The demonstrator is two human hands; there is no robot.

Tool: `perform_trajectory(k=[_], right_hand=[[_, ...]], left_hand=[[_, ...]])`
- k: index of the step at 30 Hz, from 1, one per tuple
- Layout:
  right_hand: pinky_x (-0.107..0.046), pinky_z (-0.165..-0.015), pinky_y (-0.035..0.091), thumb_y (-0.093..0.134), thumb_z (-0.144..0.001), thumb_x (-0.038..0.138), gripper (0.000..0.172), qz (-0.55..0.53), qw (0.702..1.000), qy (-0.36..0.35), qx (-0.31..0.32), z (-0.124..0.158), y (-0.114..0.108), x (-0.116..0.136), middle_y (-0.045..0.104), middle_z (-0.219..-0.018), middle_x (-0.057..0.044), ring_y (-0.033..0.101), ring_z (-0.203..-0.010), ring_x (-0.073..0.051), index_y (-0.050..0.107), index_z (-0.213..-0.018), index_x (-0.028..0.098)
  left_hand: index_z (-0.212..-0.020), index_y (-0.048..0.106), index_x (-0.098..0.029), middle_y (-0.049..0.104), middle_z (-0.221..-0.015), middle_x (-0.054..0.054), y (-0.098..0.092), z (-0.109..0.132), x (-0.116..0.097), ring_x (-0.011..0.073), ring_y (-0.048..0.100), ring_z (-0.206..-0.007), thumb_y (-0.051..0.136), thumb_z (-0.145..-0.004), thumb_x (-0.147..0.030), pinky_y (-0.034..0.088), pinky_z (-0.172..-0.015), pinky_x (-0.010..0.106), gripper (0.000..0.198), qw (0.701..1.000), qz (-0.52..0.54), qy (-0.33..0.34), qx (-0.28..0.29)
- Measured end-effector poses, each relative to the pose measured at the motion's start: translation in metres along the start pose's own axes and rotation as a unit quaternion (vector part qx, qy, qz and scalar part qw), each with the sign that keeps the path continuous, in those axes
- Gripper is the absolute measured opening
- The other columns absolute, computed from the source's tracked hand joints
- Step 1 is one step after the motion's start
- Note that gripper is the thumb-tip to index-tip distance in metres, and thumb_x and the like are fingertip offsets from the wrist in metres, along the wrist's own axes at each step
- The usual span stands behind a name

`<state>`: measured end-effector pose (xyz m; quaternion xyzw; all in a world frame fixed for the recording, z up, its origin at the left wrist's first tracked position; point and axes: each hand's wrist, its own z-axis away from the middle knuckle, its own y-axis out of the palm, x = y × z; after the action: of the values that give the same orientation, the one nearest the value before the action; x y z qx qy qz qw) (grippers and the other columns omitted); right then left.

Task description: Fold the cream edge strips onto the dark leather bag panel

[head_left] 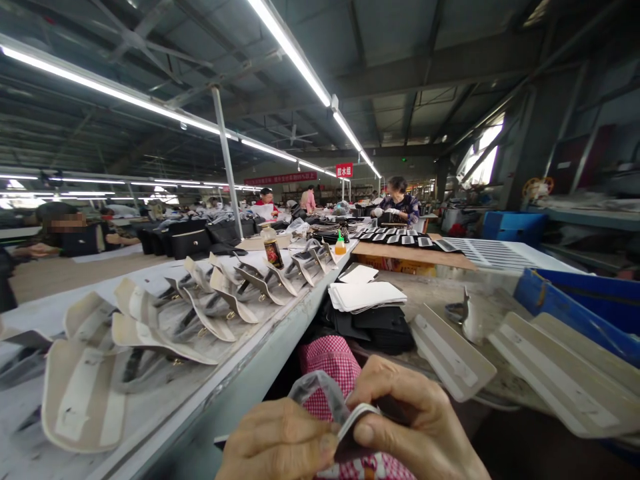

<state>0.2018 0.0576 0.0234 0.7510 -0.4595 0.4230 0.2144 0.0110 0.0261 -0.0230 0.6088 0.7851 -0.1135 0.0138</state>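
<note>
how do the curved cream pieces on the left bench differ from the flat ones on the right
The curved cream pieces stand in a long row, the flat cream panels lie loose and few. The curved pieces have rounded ends, the panels straighter edges. Both carry a pale central strip.

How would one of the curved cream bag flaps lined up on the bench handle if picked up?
A cream bag flap would probably feel fairly stiff, since each holds its curve without sagging on the bench. It is likely light for its size, being a thin panel. The small metal fittings nearby could perhaps snag neighbouring flaps.
</note>
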Motion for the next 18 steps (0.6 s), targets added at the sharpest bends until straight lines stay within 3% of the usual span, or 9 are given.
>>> perform_trajectory(k=[6,11,13,16,18], right_hand=[[-0.026,-0.063,0.043,0.08,-0.086,0.046,0.023,-0.017,1.0,0.002,0.022,0.0,-0.001,0.002,0.065,-0.07,-0.001,0.056,-0.067,-0.014,0.082,-0.08,0.024],[-0.026,-0.07,0.043,0.078,-0.088,0.038,0.017,-0.084,0.995,0.027,0.036,0.003,-0.004,-0.014,0.063,-0.076,0.001,0.056,-0.073,-0.014,0.078,-0.078,0.024],[-0.026,-0.069,0.042,0.078,-0.088,0.039,0.019,-0.094,0.995,0.028,0.023,0.003,-0.004,-0.023,0.062,-0.076,0.002,0.055,-0.073,-0.014,0.076,-0.077,0.023],[-0.025,-0.07,0.041,0.074,-0.091,0.037,0.02,-0.037,0.999,0.0,-0.026,0.001,-0.003,-0.03,0.061,-0.077,0.002,0.055,-0.074,-0.014,0.074,-0.077,0.023],[-0.025,-0.07,0.042,0.072,-0.093,0.032,0.017,0.02,0.998,-0.028,-0.055,0.0,-0.003,-0.032,0.062,-0.079,0.001,0.056,-0.075,-0.014,0.073,-0.079,0.024]], left_hand=[[-0.11,0.074,-0.016,0.083,-0.087,0.005,-0.002,-0.004,-0.001,0.0155,0.074,-0.064,0.065,-0.098,-0.019,0.059,-0.057,0.026,0.015,1.0,-0.003,-0.01,0.013],[-0.108,0.074,-0.018,0.082,-0.083,0.005,-0.002,-0.003,-0.002,0.0159,0.075,-0.064,0.068,-0.095,-0.014,0.059,-0.059,0.024,0.014,0.999,-0.013,-0.037,0.037],[-0.107,0.073,-0.021,0.08,-0.079,0.002,-0.003,-0.001,-0.001,0.0143,0.075,-0.064,0.067,-0.096,-0.013,0.06,-0.062,0.022,0.015,0.996,-0.025,-0.072,0.051],[-0.121,0.067,-0.026,0.08,-0.082,-0.001,-0.002,-0.001,0.001,0.0138,0.076,-0.066,0.071,-0.094,-0.032,0.06,-0.064,0.018,0.028,0.98,-0.053,-0.187,0.034],[-0.119,0.068,-0.026,0.079,-0.084,-0.001,0.001,-0.004,0.002,0.014,0.076,-0.068,0.069,-0.095,-0.04,0.059,-0.065,0.017,0.028,0.966,-0.077,-0.242,0.055]])
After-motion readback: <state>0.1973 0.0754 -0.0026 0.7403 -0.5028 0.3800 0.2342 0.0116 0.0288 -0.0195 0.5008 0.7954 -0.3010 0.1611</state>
